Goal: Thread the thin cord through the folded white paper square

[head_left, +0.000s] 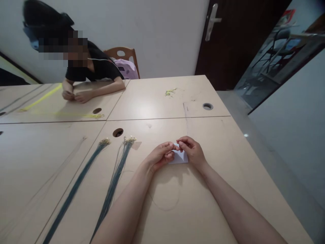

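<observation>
My left hand (161, 155) is closed in a pinch, thumb against forefinger, with the other fingers curled. Close by on its right, my right hand (192, 151) also pinches with thumb and forefinger, the two sets of fingertips almost meeting. Whatever they hold is too small to make out. Beneath the fingers lies a small white paper (180, 158), partly covered by both hands. A faint thin cord (165, 210) curves across the table below my hands. Left of my left forearm stretches a bundle of dark green cords (115, 179) with gold-coloured metal ends (130, 139).
Another dark green bundle (81, 176) lies farther left. Yellow cords (43, 98) rest before a person (101, 71) seated across the table (149, 105). Small yellow pieces (170, 92), a ruler-like clear strip (186, 117) and cable holes (118, 132) are around. A dark door (236, 37) stands behind.
</observation>
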The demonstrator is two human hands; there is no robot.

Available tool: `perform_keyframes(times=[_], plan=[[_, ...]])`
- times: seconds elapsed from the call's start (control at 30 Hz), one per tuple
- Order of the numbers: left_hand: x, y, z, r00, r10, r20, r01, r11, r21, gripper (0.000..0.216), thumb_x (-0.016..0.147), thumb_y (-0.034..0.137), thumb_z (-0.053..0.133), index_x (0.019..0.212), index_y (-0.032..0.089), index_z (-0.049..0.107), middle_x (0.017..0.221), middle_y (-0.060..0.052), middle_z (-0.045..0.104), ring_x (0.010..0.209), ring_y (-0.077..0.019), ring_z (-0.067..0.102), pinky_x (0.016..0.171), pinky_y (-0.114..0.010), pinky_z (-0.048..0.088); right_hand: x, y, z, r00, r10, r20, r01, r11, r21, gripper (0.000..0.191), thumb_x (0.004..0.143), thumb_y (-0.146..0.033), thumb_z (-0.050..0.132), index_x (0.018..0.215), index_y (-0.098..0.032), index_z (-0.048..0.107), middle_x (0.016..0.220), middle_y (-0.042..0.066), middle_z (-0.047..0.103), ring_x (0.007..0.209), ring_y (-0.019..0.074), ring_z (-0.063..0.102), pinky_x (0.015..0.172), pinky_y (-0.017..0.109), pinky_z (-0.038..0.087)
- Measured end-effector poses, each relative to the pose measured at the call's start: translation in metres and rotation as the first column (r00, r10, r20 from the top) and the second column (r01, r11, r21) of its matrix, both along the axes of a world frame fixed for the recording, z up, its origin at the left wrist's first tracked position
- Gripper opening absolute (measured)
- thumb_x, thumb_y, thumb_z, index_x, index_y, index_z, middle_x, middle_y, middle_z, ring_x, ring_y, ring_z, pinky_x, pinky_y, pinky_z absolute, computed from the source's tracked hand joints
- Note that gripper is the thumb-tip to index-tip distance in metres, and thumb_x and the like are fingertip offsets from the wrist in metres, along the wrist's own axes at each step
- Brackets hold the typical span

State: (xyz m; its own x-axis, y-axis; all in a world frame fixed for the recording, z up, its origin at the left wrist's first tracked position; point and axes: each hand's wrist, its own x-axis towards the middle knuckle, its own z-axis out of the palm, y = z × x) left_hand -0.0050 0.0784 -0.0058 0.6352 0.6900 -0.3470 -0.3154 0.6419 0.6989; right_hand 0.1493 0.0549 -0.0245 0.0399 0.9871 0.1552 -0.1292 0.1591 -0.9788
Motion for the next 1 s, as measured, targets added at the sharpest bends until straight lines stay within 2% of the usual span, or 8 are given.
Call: perform_keyframes(times=[0.13,0.2,0.37,0.83,0.9,1.0], plan=[[-0.002,0.0007,0.0018,0.999,-0.033,-0.038,0.032,0.999,-0.006,0.026,0.073,0.033,0.065,0.073,0.009,0.054,0.057,0.003,0.046,0.041,0.001,0.028,0.041,-0.013,0.025,-0.0015,-0.0009,-0.0014,0.991,0.07,0.111,-0.077,0.995,0.067,0.015,0.079,-0.032,0.056,0.085,-0.02,0.063,0.078,0.002,0.058,0.066,0.0121,0.056,0.059,0.026,0.045],[-0.0025,0.0006,0.0024,0.996,-0.054,-0.067,0.054,0.999,-0.004,0.029,0.073,0.037,0.065,0.07,0.01,0.053,0.051,0.005,0.039,0.04,0.0005,0.026,0.04,-0.014,0.023,-0.0015,-0.0016,-0.0017,0.984,0.062,0.166,-0.078,0.993,0.094,0.014,0.079,-0.031,0.056,0.086,-0.02,0.063,0.081,0.003,0.058,0.068,0.0124,0.056,0.061,0.026,0.045],[-0.0034,0.0015,0.0034,0.993,-0.09,-0.072,0.093,0.995,0.035,0.032,0.072,0.038,0.065,0.07,0.01,0.051,0.061,0.004,0.043,0.039,0.002,0.027,0.04,-0.014,0.021,-0.0003,-0.0036,-0.0001,0.965,0.003,0.264,-0.051,0.983,0.177,0.012,0.079,-0.028,0.057,0.085,-0.021,0.064,0.08,0.003,0.06,0.075,0.0144,0.057,0.066,0.028,0.046],[-0.0031,0.0027,0.0057,0.979,-0.18,-0.093,0.185,0.982,0.048,0.029,0.076,0.038,0.06,0.07,0.01,0.052,0.056,0.004,0.042,0.039,0.0003,0.028,0.04,-0.015,0.021,-0.0002,-0.0059,0.0039,0.899,-0.065,0.432,-0.055,0.964,0.258,0.008,0.083,-0.028,0.051,0.079,-0.022,0.055,0.075,0.002,0.055,0.071,0.0145,0.053,0.065,0.029,0.043],[-0.0024,0.0018,0.0056,0.981,-0.172,-0.089,0.177,0.983,0.05,0.029,0.077,0.037,0.059,0.07,0.01,0.052,0.056,0.004,0.043,0.038,0.0008,0.026,0.04,-0.015,0.022,-0.0013,-0.0068,0.0042,0.887,-0.074,0.457,-0.065,0.958,0.281,0.009,0.085,-0.025,0.047,0.078,-0.022,0.052,0.075,0.002,0.053,0.071,0.0143,0.051,0.066,0.029,0.042],[0.0001,0.001,0.0031,0.992,-0.086,-0.087,0.091,0.994,0.064,0.028,0.079,0.038,0.056,0.073,0.011,0.052,0.063,0.002,0.048,0.039,0.001,0.027,0.043,-0.016,0.027,-0.0024,-0.0083,0.0035,0.881,-0.079,0.467,-0.062,0.958,0.28,0.009,0.086,-0.023,0.044,0.08,-0.022,0.05,0.078,0.002,0.052,0.072,0.014,0.05,0.066,0.028,0.041]])
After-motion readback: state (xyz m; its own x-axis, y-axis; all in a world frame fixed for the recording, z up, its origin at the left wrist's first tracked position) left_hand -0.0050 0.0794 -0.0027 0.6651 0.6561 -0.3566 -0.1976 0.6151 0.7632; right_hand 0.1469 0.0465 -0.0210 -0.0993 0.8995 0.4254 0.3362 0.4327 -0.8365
